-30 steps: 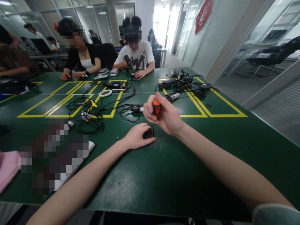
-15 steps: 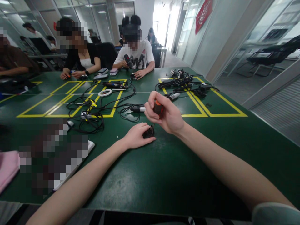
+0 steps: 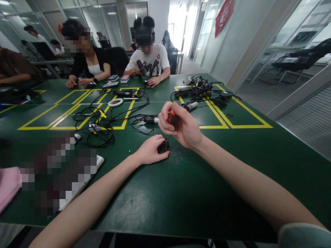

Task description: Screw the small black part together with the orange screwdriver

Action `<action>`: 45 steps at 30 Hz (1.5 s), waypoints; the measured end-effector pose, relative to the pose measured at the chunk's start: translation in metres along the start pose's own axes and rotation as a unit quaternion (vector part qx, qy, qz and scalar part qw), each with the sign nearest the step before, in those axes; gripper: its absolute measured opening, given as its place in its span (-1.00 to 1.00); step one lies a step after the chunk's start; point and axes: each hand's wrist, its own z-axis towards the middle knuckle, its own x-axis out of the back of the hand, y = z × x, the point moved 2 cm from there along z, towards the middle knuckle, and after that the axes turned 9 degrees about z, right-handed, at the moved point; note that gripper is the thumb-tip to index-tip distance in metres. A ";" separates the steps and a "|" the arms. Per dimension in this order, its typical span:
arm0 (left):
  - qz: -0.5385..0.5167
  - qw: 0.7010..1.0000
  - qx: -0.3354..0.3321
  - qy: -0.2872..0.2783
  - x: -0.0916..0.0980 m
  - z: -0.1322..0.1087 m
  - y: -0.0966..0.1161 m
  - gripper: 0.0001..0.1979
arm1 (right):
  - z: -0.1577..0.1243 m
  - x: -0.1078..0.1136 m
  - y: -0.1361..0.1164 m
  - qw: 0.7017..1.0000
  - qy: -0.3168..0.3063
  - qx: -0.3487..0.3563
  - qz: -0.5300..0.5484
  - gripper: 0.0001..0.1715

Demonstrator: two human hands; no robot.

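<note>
My right hand grips a screwdriver by its orange and dark handle. The thin metal shaft points down to a small dark round part on the green table. That part has a short metal post standing up in its middle, beside the shaft. My left hand holds the part against the tabletop, thumb in front and fingers behind. Whether the screwdriver tip sits in a screw is too small to make out.
Tangled black cables lie on the left of the green table, and a heap of cables and adapters at the back right. A white ring lies further back. Across the table a person holds a power tool.
The screwdriver and my right hand have shifted slightly left, and the handle's tilt has changed a little. My left hand stays around the dark part.
</note>
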 end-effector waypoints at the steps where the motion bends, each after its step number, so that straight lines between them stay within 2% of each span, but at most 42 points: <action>1: -0.003 1.000 0.000 0.001 0.000 0.000 0.000 -0.82 | 0.000 0.000 0.000 1.000 0.000 0.001 0.001 -0.45; 12: 0.003 1.000 0.003 0.005 0.000 -0.001 0.000 -0.82 | 0.000 0.000 0.000 1.000 0.000 -0.007 -0.019 -0.38; 23: 0.026 1.000 0.005 -0.006 0.001 -0.001 0.001 -0.81 | 0.000 0.000 0.001 1.000 -0.001 0.002 -0.003 -0.48; 30: 0.038 0.999 0.015 -0.015 0.002 -0.001 0.004 -0.81 | 0.000 0.000 0.000 1.000 -0.006 -0.004 -0.008 -0.44; 34: 0.051 0.998 0.020 -0.018 0.003 0.000 0.005 -0.80 | 0.000 0.001 0.000 1.000 0.014 0.005 -0.014 -0.48; 38: 0.056 0.998 0.024 -0.023 0.003 0.000 0.005 -0.81 | 0.000 0.001 -0.002 0.999 0.028 0.012 -0.015 -0.46; 45: 0.057 0.998 0.030 -0.020 0.003 0.000 0.005 -0.82 | 0.001 -0.002 -0.003 0.999 0.028 -0.015 -0.010 -0.36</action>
